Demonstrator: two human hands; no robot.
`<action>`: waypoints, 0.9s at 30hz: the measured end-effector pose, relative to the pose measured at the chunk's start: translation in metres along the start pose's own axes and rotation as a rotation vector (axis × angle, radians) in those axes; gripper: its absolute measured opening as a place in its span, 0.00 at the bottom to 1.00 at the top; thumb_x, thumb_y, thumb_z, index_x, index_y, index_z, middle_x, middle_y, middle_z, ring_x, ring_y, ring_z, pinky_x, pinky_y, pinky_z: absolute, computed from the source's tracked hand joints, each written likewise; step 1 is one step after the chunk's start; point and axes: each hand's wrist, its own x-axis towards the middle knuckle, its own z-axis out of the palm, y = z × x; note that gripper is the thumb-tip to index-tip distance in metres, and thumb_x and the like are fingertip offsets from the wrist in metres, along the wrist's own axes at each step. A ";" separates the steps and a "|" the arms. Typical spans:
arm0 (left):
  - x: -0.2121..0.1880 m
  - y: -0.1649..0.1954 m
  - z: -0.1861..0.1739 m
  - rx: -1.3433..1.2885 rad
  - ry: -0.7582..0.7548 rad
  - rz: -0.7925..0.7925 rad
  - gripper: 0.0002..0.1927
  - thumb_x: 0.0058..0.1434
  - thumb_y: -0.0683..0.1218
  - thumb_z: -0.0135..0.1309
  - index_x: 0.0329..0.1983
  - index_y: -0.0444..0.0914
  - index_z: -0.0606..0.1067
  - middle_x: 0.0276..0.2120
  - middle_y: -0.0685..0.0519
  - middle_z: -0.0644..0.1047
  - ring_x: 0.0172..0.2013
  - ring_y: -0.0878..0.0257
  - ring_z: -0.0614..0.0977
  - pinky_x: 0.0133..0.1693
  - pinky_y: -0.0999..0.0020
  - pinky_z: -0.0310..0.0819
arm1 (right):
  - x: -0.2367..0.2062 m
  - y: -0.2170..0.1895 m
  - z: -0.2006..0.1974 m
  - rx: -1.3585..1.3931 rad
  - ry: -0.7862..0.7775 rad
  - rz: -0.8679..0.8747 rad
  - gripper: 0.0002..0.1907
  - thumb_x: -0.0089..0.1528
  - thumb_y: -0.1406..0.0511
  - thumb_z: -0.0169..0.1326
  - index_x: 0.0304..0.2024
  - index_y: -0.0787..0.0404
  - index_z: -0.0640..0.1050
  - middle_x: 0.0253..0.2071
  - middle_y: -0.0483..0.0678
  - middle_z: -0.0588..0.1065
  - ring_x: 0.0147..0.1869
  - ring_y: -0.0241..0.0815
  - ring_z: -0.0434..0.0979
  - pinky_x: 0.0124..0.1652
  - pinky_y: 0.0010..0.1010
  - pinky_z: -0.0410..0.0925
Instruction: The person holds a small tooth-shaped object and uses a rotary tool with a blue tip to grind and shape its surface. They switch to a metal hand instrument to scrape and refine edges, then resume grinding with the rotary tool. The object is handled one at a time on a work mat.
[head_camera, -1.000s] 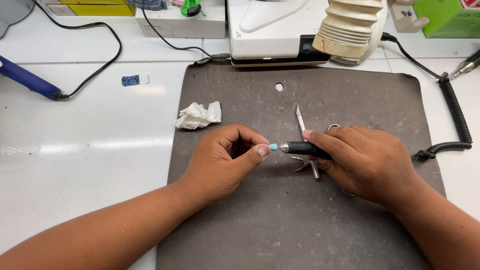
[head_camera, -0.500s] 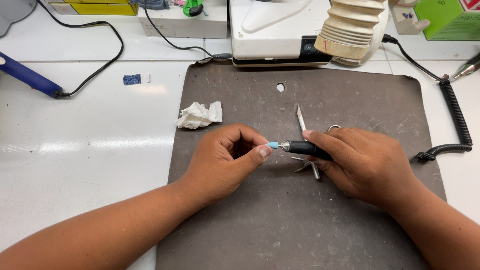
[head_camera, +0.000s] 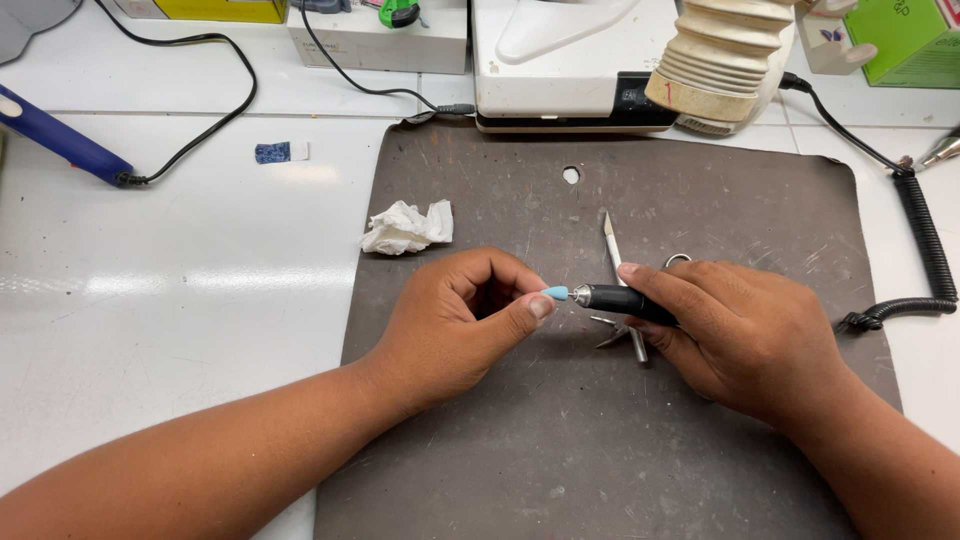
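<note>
rotary handpiece (head_camera: 622, 302) lying level, blue tip (head_camera: 556, 293) pointing left

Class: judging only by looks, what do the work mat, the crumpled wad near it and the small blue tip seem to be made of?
Work mat: probably rubber or leatherette; dull dark grey, scuffed, with a punched hole.
Crumpled wad: tissue or paper; white, soft creases.
Blue tip: possibly silicone or rubber abrasive; matte, smooth, pale blue.

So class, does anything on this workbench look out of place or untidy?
A crumpled tissue lies at the dark mat's left edge, and a small blue-and-white scrap sits loose on the white bench. Nothing looks spilled or damaged.
</note>
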 end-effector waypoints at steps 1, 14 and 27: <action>0.000 0.000 0.000 -0.017 -0.001 0.018 0.08 0.64 0.49 0.59 0.38 0.39 0.79 0.28 0.57 0.80 0.29 0.74 0.77 0.31 0.77 0.72 | 0.000 0.000 0.000 0.001 -0.003 -0.001 0.20 0.55 0.62 0.66 0.48 0.62 0.80 0.33 0.49 0.81 0.33 0.43 0.82 0.29 0.31 0.71; 0.000 -0.001 0.000 -0.046 0.001 0.065 0.08 0.64 0.49 0.59 0.38 0.38 0.79 0.28 0.58 0.79 0.29 0.75 0.76 0.31 0.78 0.71 | 0.001 0.000 -0.001 -0.011 -0.007 -0.008 0.20 0.55 0.62 0.66 0.47 0.62 0.80 0.32 0.49 0.81 0.33 0.43 0.82 0.28 0.31 0.70; 0.001 -0.003 0.000 -0.061 0.008 0.063 0.10 0.63 0.50 0.60 0.39 0.39 0.80 0.30 0.58 0.81 0.31 0.75 0.78 0.34 0.78 0.75 | -0.001 0.002 -0.001 -0.018 0.000 -0.009 0.20 0.55 0.62 0.66 0.47 0.62 0.80 0.35 0.50 0.81 0.35 0.44 0.83 0.30 0.31 0.71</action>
